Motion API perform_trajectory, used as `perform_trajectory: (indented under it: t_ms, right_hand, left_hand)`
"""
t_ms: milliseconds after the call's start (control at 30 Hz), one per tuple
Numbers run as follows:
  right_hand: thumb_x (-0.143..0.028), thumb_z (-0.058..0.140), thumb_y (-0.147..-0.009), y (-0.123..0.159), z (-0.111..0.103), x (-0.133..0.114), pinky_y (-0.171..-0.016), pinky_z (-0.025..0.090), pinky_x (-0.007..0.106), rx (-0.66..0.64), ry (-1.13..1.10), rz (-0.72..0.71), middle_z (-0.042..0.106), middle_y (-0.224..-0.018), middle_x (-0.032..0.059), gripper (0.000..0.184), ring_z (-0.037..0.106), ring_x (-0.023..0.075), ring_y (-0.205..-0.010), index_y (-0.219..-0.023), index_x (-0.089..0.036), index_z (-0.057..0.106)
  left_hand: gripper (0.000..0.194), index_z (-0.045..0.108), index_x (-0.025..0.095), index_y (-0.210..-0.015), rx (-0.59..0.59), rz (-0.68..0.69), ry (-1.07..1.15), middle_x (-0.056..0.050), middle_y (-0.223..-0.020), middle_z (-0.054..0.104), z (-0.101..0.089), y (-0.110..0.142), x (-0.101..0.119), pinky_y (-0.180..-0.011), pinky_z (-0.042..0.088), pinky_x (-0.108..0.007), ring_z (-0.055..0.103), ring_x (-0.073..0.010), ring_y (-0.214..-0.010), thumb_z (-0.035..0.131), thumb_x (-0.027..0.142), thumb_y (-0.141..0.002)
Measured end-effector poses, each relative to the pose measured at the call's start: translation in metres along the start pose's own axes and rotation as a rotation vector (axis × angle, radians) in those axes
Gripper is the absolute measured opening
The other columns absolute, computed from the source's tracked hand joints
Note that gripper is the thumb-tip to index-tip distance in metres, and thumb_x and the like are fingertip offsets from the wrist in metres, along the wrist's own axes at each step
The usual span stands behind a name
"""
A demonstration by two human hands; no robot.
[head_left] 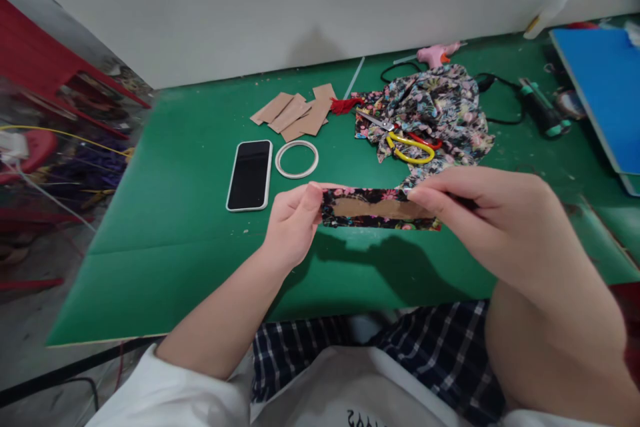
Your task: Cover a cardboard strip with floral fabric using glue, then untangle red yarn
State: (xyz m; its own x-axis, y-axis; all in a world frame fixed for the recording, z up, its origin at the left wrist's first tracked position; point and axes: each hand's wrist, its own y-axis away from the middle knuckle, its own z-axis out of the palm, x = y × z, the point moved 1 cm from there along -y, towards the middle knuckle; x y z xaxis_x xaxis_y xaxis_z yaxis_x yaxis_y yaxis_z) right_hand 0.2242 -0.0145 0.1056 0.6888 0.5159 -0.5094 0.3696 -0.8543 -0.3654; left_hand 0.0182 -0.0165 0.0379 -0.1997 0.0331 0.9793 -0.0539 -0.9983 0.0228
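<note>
A cardboard strip (373,207) with dark floral fabric folded over its edges is held level above the green table. My left hand (295,217) pinches its left end, thumb on top. At the other end, my right hand (480,203) grips the strip's upper right part between thumb and fingers. Bare brown cardboard shows along the middle, framed by the fabric. Just beyond the hands lies a crumpled heap of floral fabric (435,103), with yellow-handled scissors (413,147) resting on it.
Cut cardboard pieces (295,111), a red tassel (345,105), a tape ring (297,159) and a phone (249,175) lie on the green table (165,213). A pink glue gun (437,55) is at the back. Rightward are a dark green-trimmed tool (543,107) and a blue board (605,87).
</note>
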Motion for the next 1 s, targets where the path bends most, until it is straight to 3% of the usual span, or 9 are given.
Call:
perform_trajectory:
  t_ms: [100,433,533,633,700,833,1000]
  right_hand:
    - [-0.023,0.056,-0.084,0.0,0.001,-0.002,-0.049,0.04,0.02,0.011,0.007,-0.019,0.065,-0.061,-0.0028,0.019,0.057,0.0084,-0.053,-0.067,-0.02,0.062]
    - [-0.026,0.056,-0.084,0.001,-0.002,-0.002,-0.051,0.041,0.021,0.045,0.008,-0.008,0.065,-0.064,-0.0019,0.02,0.058,0.0095,-0.055,-0.067,-0.02,0.062]
    - [-0.027,0.056,-0.084,0.001,-0.003,0.002,-0.052,0.042,0.021,0.037,-0.027,0.014,0.066,-0.066,-0.0019,0.019,0.059,0.01,-0.057,-0.067,-0.021,0.063]
    - [-0.026,0.055,-0.084,0.0,-0.002,0.005,-0.053,0.043,0.022,0.036,-0.038,0.023,0.067,-0.067,-0.0016,0.018,0.06,0.0106,-0.059,-0.069,-0.021,0.064]
    - [-0.027,0.055,-0.084,0.0,-0.001,0.006,-0.053,0.043,0.022,0.046,-0.029,0.017,0.067,-0.067,-0.0013,0.018,0.06,0.0109,-0.059,-0.07,-0.021,0.064]
    - [-0.028,0.055,-0.085,0.001,0.001,0.006,-0.053,0.043,0.023,0.071,0.001,-0.016,0.066,-0.067,-0.0006,0.018,0.059,0.0113,-0.059,-0.071,-0.021,0.064]
    - [-0.03,0.055,-0.085,0.001,0.0,0.007,-0.053,0.042,0.024,0.088,0.013,-0.024,0.066,-0.067,-0.0006,0.018,0.058,0.0111,-0.058,-0.072,-0.021,0.064]
  left_hand:
    - [0.038,0.072,0.021,-0.077,-0.011,0.029,0.0,-0.003,-0.072,0.07,0.0,0.0,-0.002,-0.07,0.055,-0.033,0.067,-0.018,-0.072,0.061,0.057,-0.076]
    - [0.028,0.074,0.022,-0.079,0.031,0.164,-0.101,-0.004,-0.084,0.073,-0.003,0.002,-0.003,-0.076,0.055,-0.034,0.068,-0.0209,-0.082,0.065,0.048,-0.076]
    - [0.038,0.075,0.022,-0.086,-0.005,0.168,-0.047,-0.005,-0.088,0.073,-0.002,0.003,0.001,-0.076,0.056,-0.034,0.069,-0.0222,-0.084,0.059,0.055,-0.078]
    - [0.059,0.074,0.018,-0.092,-0.035,0.07,-0.022,-0.008,-0.084,0.073,-0.001,0.003,0.003,-0.068,0.058,-0.035,0.069,-0.0233,-0.08,0.045,0.068,-0.078]
    - [0.061,0.073,0.017,-0.092,-0.046,-0.004,-0.026,-0.009,-0.083,0.073,-0.001,0.002,0.003,-0.062,0.059,-0.034,0.069,-0.0233,-0.077,0.045,0.069,-0.078]
    - [0.051,0.073,0.019,-0.091,-0.038,-0.016,-0.015,-0.007,-0.089,0.072,-0.001,0.001,0.001,-0.053,0.058,-0.031,0.069,-0.0202,-0.071,0.052,0.063,-0.078]
    - [0.037,0.073,0.023,-0.092,0.032,0.133,-0.074,-0.005,-0.089,0.073,-0.002,0.002,0.002,-0.058,0.057,-0.027,0.068,-0.0174,-0.072,0.058,0.055,-0.079]
